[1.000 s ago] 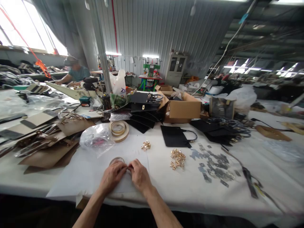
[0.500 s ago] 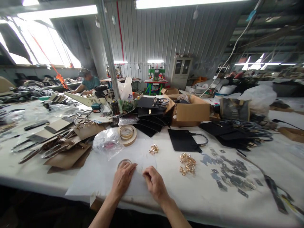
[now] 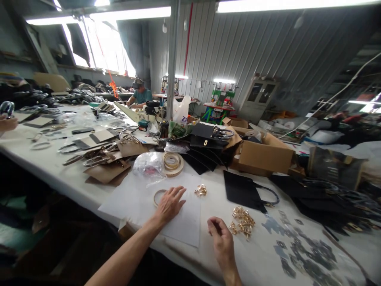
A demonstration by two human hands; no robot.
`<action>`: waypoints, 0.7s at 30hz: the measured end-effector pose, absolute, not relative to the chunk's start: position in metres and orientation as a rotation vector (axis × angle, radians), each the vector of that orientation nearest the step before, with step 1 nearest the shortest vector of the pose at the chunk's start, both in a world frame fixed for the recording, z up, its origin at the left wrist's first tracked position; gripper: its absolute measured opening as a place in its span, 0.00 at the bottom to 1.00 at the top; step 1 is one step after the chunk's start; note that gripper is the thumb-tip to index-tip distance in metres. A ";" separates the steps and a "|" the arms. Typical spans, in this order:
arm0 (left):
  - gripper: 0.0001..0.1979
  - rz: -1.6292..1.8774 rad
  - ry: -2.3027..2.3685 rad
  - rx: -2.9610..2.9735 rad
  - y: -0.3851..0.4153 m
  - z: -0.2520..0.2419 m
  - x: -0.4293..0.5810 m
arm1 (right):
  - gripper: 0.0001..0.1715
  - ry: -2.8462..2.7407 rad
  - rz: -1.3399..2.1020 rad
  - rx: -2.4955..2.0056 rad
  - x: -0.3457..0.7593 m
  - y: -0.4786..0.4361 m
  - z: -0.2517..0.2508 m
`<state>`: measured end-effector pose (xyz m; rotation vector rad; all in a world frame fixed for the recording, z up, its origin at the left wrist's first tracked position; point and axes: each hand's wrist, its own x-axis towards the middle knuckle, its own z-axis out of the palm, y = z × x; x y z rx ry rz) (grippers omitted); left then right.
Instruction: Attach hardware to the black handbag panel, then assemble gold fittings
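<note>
My left hand [image 3: 171,204] is open, fingers stretched, palm down over a white paper sheet [image 3: 181,232]. Beside its wrist and knuckles lies a small tape roll [image 3: 157,200], partly hidden by the hand. My right hand [image 3: 222,240] is at the sheet's right side, fingers curled with the thumb against them; what they hold, if anything, is hidden. To its right is a pile of small gold metal fittings [image 3: 243,222]. A smaller pile of the fittings [image 3: 200,190] lies ahead of my left hand. Flat grey metal plates [image 3: 312,250] are scattered farther right.
Behind the sheet are a clear plastic bag [image 3: 149,165] and larger tape rolls [image 3: 173,163]. Brown bag panels [image 3: 108,171] lie left. A black panel with handle [image 3: 242,190] and a cardboard box [image 3: 264,157] stand beyond. A co-worker [image 3: 141,95] sits far off; another person's hand [image 3: 7,124] shows at left.
The view has swung left. My hands have moved apart; the left has spread its fingers and the right has shifted toward the larger gold pile. Another person's hand has come into view at left.
</note>
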<state>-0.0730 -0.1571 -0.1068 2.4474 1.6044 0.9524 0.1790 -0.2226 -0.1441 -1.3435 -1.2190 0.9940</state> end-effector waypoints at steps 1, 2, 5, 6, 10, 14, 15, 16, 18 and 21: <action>0.24 0.969 1.556 2.418 -0.151 -0.105 -0.063 | 0.23 -1.220 1.004 -1.345 0.178 -0.221 -0.144; 0.22 0.989 1.521 2.360 -0.144 -0.104 -0.052 | 0.23 -1.217 1.012 -1.347 0.178 -0.220 -0.144; 0.19 1.039 1.530 2.117 -0.119 -0.107 -0.019 | 0.24 -1.176 1.022 -1.343 0.180 -0.219 -0.146; 0.17 1.047 1.553 2.046 -0.112 -0.110 -0.010 | 0.24 -1.154 1.023 -1.339 0.181 -0.218 -0.147; 0.06 1.093 1.606 1.895 -0.093 -0.120 0.007 | 0.24 -1.048 1.020 -1.300 0.186 -0.218 -0.154; 0.05 1.198 1.574 1.809 -0.101 -0.125 0.005 | 0.21 -0.985 1.047 -1.238 0.187 -0.216 -0.157; 0.05 1.232 1.550 1.789 -0.106 -0.125 0.005 | 0.21 -0.975 1.061 -1.226 0.186 -0.215 -0.156; 0.05 1.287 1.505 1.738 -0.112 -0.126 0.007 | 0.20 -0.960 1.078 -1.213 0.185 -0.214 -0.155; 0.07 1.421 1.350 1.519 -0.125 -0.130 0.014 | 0.20 -0.909 1.121 -1.178 0.183 -0.212 -0.150; 0.14 1.496 1.077 1.094 -0.147 -0.137 0.033 | 0.18 -0.774 1.180 -1.083 0.181 -0.211 -0.140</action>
